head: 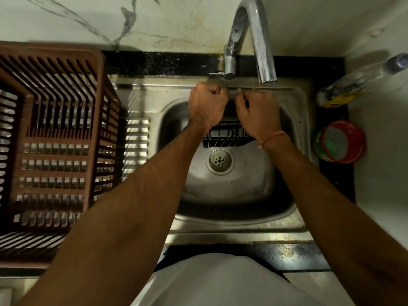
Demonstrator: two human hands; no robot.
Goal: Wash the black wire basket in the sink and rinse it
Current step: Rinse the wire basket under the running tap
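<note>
— Where is the black wire basket sitting?

— Inside the sink, against the back wall of the bowl, just behind the drain. Only its near side and part of the floor grid show; the rest is hidden under the hands.

— And how do the hands lie to it?

— Both are above it and toward the back rim, under the tap. The left hand is curled into a tight fist over the basket's left end. The right hand is bent over the right end, fingers folded down. The right wrist crosses the basket's right corner, so the right hand looks nearer to it, though both are close.

— Are they gripping it?

— I cannot tell. The fists are closed, but what they close on is hidden; it may be the basket's upper rim or a thin wire part near the sink edge, and the dim light leaves that unclear.

— Which way does the basket run?

— Its long axis runs left to right, along the back wall of the sink, the open top seemingly facing up and a little toward the person.

— So the coming move?

— Probably turning or lifting it under the spout, which stands behind and to the right of it. No water is visibly running.
</note>
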